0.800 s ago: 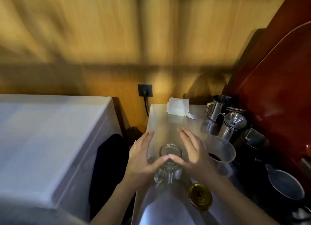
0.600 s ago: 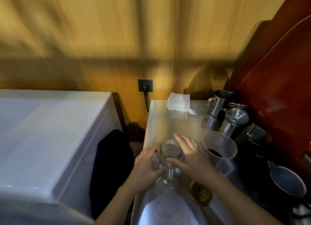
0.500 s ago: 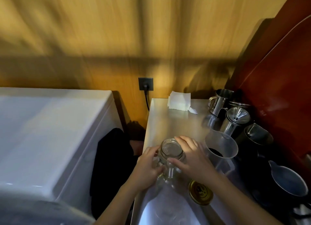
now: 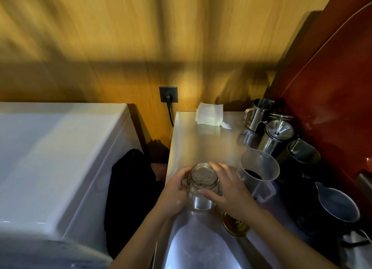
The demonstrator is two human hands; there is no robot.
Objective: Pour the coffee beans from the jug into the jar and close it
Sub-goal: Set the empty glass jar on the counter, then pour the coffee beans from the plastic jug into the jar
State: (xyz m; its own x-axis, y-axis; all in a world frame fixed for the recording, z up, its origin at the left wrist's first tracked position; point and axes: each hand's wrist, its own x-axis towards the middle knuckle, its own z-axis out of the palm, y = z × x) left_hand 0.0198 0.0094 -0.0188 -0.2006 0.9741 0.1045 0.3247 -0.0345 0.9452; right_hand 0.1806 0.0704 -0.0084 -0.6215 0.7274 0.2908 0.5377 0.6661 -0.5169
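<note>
A clear glass jar (image 4: 203,183) with a side handle stands open and upright on the steel counter (image 4: 201,144). My left hand (image 4: 174,192) is wrapped around its left side at the handle. My right hand (image 4: 227,185) cups its right side, thumb across the front. A translucent plastic jug (image 4: 259,169) with dark coffee beans at its bottom stands just right of the jar, untouched. The gold metal lid (image 4: 234,223) lies flat on the counter under my right wrist, partly hidden.
Steel pitchers (image 4: 258,112) and a lidded steel pot (image 4: 276,137) line the counter's right side, with dark jugs (image 4: 302,155) and a grey jug (image 4: 338,206) nearer. Folded white paper (image 4: 210,114) lies at the back. A white appliance (image 4: 56,152) stands to the left.
Both hands went from hovering with fingers spread to closing around the jar. The view tilted downward a little.
</note>
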